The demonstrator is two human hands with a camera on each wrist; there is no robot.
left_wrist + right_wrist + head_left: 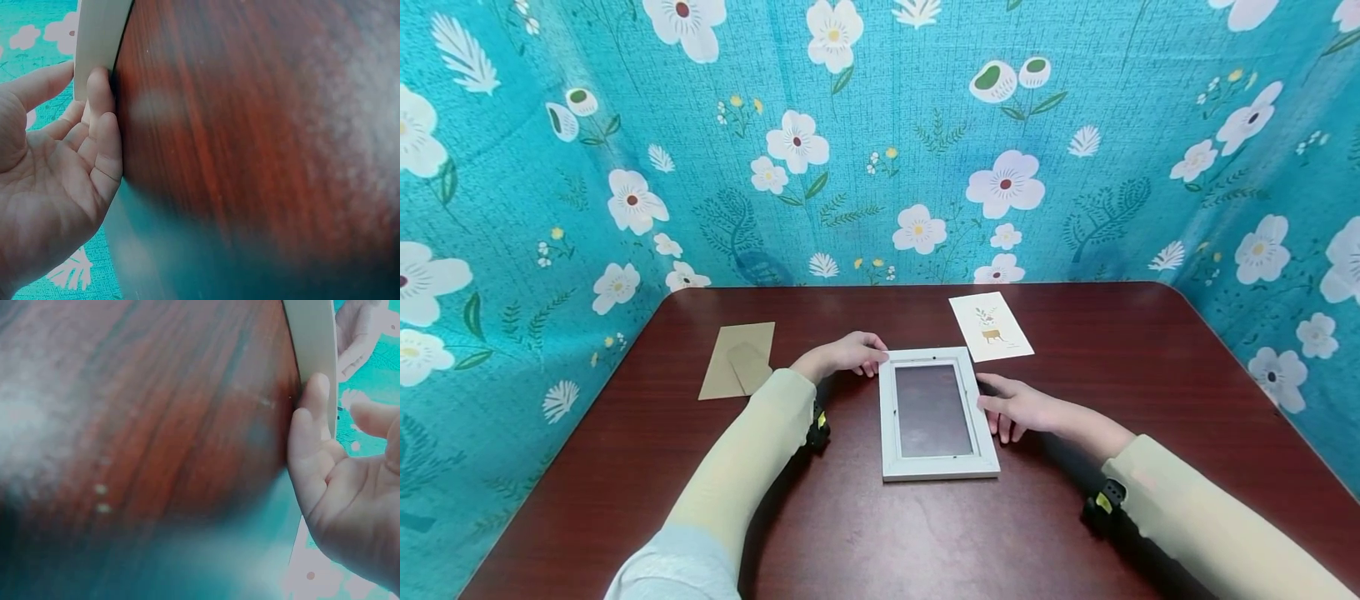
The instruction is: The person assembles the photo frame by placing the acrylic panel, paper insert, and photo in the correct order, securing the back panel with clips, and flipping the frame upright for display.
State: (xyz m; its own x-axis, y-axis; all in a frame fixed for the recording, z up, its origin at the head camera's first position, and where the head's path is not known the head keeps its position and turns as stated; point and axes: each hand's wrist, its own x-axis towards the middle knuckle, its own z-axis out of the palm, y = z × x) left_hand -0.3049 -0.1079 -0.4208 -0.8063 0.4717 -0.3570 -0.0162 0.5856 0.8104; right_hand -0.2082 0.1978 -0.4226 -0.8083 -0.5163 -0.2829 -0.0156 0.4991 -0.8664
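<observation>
A white picture frame (891, 417) lies back side up on the dark wooden table, its small fasteners around a dark pane (932, 412). With thumb and bent fingers my left hand (850, 353) holds the frame's far left corner; in the left wrist view the fingertips (100, 81) meet its outer side. My right hand (1018, 406) is at the frame's right side. Its fingers touch the outer edge in the right wrist view, while the thumb (375, 419) appears a little apart from it. Both wrist views show the frame's pale side wall.
A tan backing board (730, 350) with a stand flap lies to the left, partly behind the left sleeve. Beyond the frame's far right corner lies a white card (988, 321) with a printed plant. Blue flowered cloth (865, 167) hangs around the table (1075, 333).
</observation>
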